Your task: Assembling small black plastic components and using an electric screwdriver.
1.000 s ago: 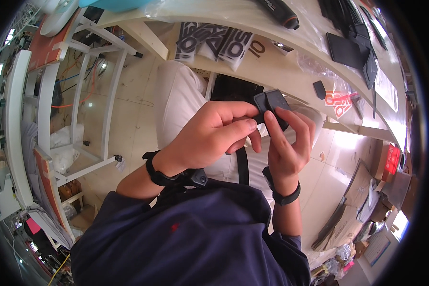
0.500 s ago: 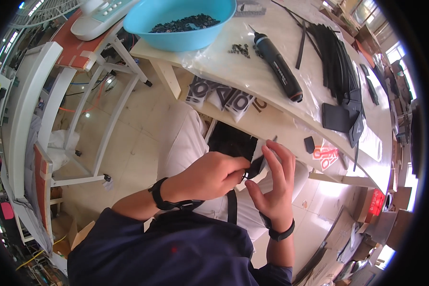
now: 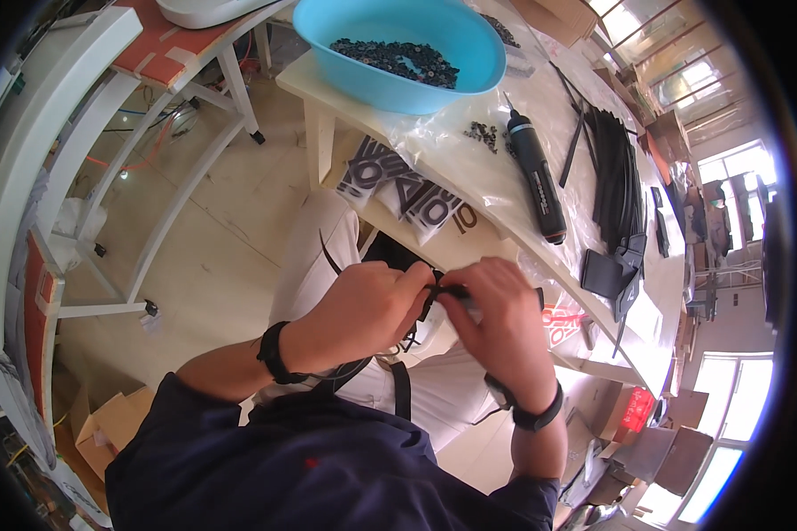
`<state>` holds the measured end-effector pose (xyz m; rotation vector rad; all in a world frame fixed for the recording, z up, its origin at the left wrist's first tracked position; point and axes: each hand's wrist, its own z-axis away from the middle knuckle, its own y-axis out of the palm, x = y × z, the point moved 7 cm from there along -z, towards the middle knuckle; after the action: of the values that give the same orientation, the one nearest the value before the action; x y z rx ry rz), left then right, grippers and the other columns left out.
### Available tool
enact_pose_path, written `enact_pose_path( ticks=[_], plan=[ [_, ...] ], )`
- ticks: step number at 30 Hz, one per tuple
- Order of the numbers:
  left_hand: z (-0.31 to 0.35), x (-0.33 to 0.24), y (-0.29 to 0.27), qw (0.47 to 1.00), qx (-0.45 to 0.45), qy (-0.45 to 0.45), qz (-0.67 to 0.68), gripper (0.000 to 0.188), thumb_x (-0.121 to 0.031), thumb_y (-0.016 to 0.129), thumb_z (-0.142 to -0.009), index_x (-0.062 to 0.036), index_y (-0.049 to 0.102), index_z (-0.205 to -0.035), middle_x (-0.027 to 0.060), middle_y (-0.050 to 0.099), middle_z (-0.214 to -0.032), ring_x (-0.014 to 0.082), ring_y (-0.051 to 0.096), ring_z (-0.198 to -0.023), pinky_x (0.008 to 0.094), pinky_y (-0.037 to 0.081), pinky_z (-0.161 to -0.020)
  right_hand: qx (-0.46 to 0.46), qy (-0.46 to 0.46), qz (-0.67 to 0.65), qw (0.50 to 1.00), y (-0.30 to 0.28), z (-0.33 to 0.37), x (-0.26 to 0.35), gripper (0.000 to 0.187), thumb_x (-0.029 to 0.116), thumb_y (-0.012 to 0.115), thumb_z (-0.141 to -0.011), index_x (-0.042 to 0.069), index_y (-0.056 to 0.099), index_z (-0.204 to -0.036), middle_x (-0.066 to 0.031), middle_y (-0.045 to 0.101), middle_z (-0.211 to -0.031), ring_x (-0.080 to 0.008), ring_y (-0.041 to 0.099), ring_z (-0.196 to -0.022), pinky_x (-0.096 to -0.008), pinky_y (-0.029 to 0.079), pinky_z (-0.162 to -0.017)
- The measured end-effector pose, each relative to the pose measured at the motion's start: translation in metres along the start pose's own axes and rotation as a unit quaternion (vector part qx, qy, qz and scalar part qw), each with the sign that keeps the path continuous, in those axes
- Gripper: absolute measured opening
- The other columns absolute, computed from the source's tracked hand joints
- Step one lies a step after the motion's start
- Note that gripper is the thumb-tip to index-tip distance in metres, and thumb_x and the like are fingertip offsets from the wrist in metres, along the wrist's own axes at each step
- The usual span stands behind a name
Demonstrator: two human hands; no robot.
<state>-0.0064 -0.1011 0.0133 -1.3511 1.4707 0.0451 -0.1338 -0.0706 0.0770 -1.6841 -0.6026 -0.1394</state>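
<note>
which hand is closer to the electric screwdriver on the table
Right. The right hand sits just below the electric screwdriver; the left hand is farther off to its left.

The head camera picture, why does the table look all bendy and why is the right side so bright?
Head view: the fisheye lens curves the table edge toward the rim. Daylight from the windows washes out the right side. Both hands, left hand and right hand, stay sharp, with black corners around.

Assembly workshop: workbench with electric screwdriver, blue parts bowl, black strips.
</note>
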Motion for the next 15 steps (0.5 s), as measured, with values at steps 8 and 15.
enact_pose_path(
  ticks=[8, 15],
  plan=[
    [-0.004, 0.013, -0.036, 0.989, -0.083, 0.078, -0.097, 0.021, 0.002, 0.072, -0.076, -0.0044, 0.066, -0.096, 0.0055, 0.068, -0.080, 0.0249, 0.064, -0.072, 0.0357, 0.047, -0.068, -0.128, 0.103, 0.242, 0.956, -0.049, -0.100, -0.071, 0.011, 0.017, 0.063, -0.093, 0.008, 0.069, -0.094, -0.0099, 0.069, -0.094, -0.0309, 0.069, -0.085, -0.0417, 0.053, -0.073],
    [0.012, 0.019, -0.055, 0.981, -0.116, 0.096, -0.121, 0.027, 0.003, 0.072, -0.072, -0.0042, 0.069, -0.098, 0.0030, 0.069, -0.087, 0.0214, 0.062, -0.077, 0.0348, 0.047, -0.073, -0.056, 0.163, 0.293, 0.941, -0.021, -0.114, -0.092, 0.016, 0.022, 0.063, -0.092, 0.008, 0.070, -0.093, -0.0132, 0.071, -0.094, -0.0354, 0.069, -0.088, -0.0452, 0.053, -0.075]
  ],
)
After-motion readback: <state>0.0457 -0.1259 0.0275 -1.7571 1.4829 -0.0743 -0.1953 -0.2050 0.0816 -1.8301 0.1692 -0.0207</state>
